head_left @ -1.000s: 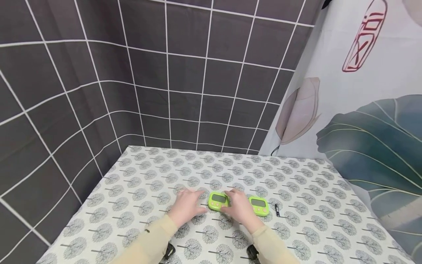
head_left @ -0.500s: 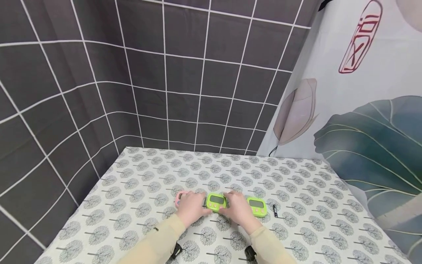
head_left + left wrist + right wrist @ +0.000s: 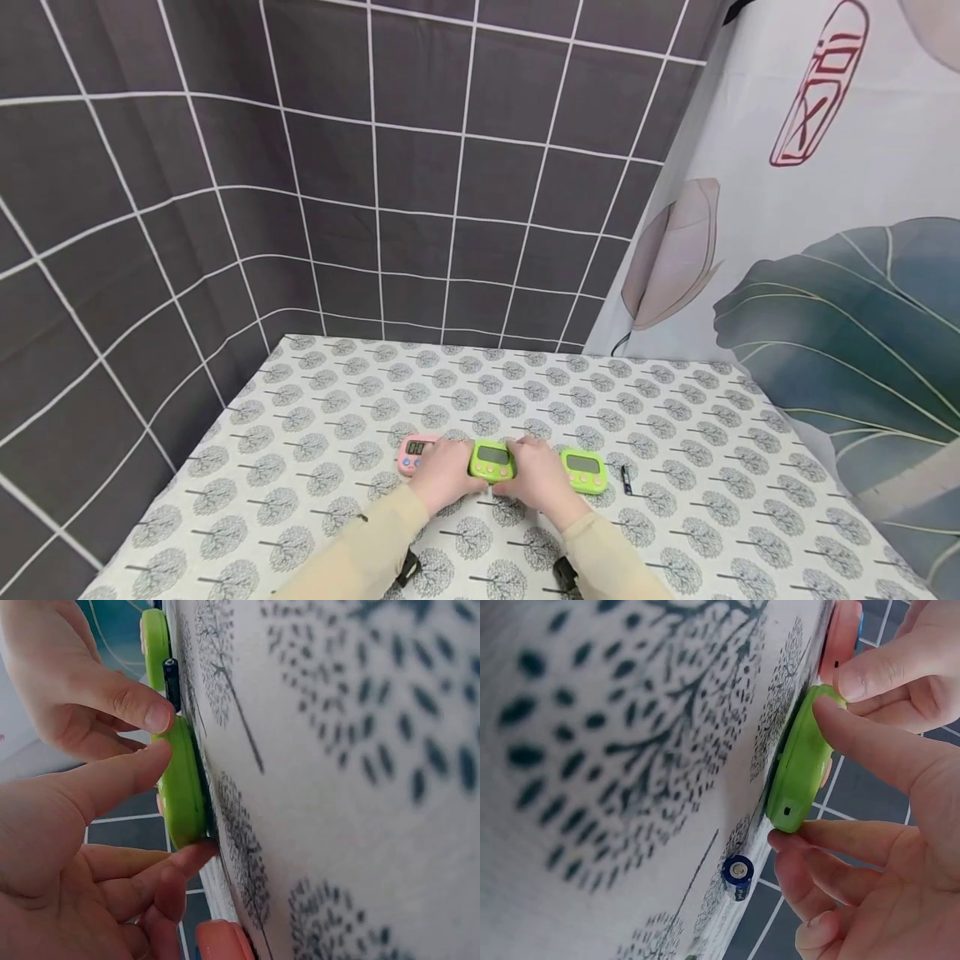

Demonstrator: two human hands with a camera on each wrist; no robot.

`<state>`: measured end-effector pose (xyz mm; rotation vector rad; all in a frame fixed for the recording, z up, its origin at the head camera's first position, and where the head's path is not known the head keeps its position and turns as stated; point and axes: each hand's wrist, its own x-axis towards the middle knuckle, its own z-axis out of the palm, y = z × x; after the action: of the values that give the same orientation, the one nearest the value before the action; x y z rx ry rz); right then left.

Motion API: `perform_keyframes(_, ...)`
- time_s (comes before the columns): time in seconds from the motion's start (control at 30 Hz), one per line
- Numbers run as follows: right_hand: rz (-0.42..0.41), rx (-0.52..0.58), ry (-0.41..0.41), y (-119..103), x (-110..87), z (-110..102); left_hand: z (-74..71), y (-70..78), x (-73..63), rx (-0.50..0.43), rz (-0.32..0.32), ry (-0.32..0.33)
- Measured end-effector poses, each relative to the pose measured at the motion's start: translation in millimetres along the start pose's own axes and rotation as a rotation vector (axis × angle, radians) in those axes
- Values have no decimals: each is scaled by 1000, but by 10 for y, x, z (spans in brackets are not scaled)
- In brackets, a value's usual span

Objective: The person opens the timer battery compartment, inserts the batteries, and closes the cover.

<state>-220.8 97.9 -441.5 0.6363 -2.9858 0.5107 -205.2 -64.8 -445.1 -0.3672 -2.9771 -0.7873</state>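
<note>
A green digital timer [image 3: 492,458] lies face up between my hands, a little tilted off the cloth in the wrist views. My left hand [image 3: 447,475] holds its left side, thumb [image 3: 154,759] at the near edge and fingers beyond. From the right, my right hand [image 3: 542,477] grips it the same way, both thumbs close together. A pink timer [image 3: 415,452] sits partly behind my left hand, its display showing digits. Right of my right hand is a second green timer [image 3: 584,472]. A small battery [image 3: 739,876] lies near the right hand in the right wrist view.
A thin dark object [image 3: 626,480], too small to identify, lies right of the second green timer. The table [image 3: 322,542] wears a white cloth with a tree print. A dark gridded curtain [image 3: 420,167] stands behind, and a printed hanging [image 3: 750,208] on the right.
My left hand has moved right onto the middle green timer, which has shifted slightly. The pink timer has come into view at the left hand. The right hand stays at the timer.
</note>
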Motion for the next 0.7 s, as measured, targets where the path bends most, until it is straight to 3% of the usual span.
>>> perform_keyframes(0.3, -15, -8, 10, -15, -15, 7, 29, 3, 6, -29, -4, -17)
perform_keyframes(0.5, -5, 75, -7, -14, -23, 0, 35, 11, 3, -3, 50, -6)
perform_keyframes(0.7, 27, 159, -23, 5, -22, -24, 10, 17, -15, 18, 59, 23)
